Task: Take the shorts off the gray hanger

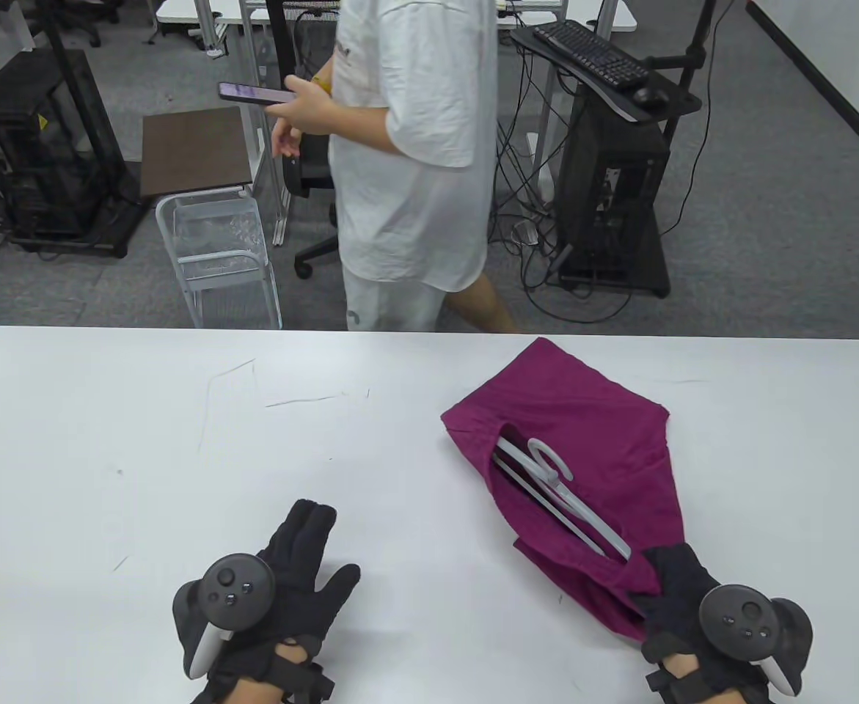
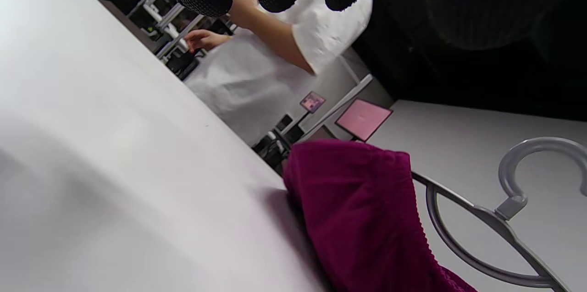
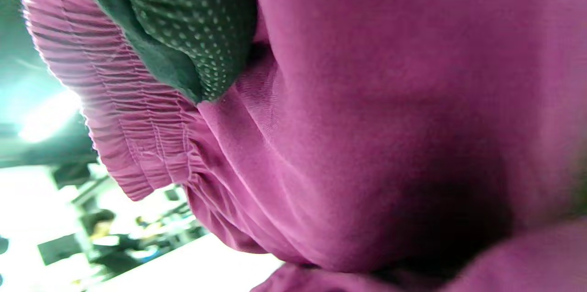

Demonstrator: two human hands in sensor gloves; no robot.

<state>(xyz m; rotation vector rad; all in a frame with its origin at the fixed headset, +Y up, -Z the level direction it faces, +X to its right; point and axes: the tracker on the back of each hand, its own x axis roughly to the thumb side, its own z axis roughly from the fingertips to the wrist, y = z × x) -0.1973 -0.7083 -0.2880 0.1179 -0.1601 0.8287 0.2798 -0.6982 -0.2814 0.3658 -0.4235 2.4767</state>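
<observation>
Magenta shorts [image 1: 590, 440] lie on the white table [image 1: 180, 440] at the right, draped over a gray plastic hanger [image 1: 557, 488] whose hook and bar show through an opening in the cloth. My right hand [image 1: 675, 590] grips the near end of the shorts at the elastic waistband [image 3: 124, 113], with a gloved finger [image 3: 202, 21] pressed into the fabric. My left hand [image 1: 293, 572] lies flat and empty on the table, left of the shorts, fingers spread. The left wrist view shows the shorts [image 2: 362, 209] and the hanger hook [image 2: 527, 168].
A person in white clothes [image 1: 407, 154] holding a phone stands just beyond the table's far edge. Behind are a wire cart [image 1: 216, 249], computer stands and cables on the floor. Thin pen marks cross the table's left part [image 1: 231, 381].
</observation>
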